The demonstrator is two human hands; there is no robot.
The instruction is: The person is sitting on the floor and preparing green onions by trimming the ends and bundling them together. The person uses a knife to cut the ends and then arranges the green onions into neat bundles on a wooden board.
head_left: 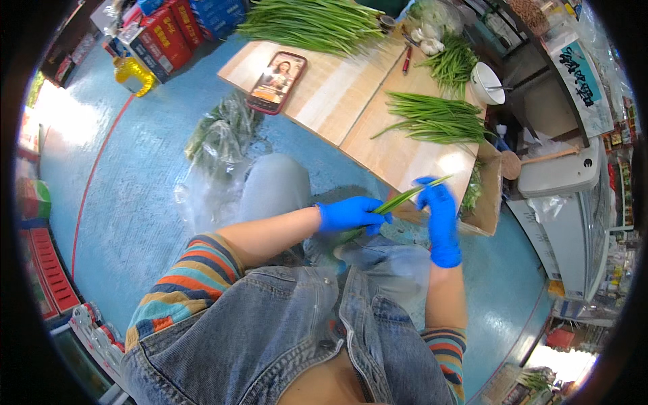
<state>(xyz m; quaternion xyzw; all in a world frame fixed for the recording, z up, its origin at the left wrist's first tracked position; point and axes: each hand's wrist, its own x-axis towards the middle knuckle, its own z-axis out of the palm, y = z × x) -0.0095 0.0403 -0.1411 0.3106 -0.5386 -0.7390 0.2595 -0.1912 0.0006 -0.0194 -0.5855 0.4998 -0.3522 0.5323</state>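
My left hand [349,215], in a blue glove, grips a small bunch of long green chive-like stalks [397,202] in front of my lap. The bunch slants up to the right, past the table's near edge. Close by its upper end is my right hand [438,207], also gloved in blue and blurred. Whether its fingers pinch the stalks cannot be made out. On the wooden table [329,104] lies a loose bunch of similar greens [438,119]. A much larger pile of them [309,23] covers the far left part of the tabletop.
A phone [277,82] lies at the table's left edge. Farther right are a red-handled knife [407,59], garlic bulbs [432,46], shorter greens [449,63] and a white bowl [488,83]. A cardboard box [486,202] stands below the right edge. Bagged greens [223,134] sit on the floor.
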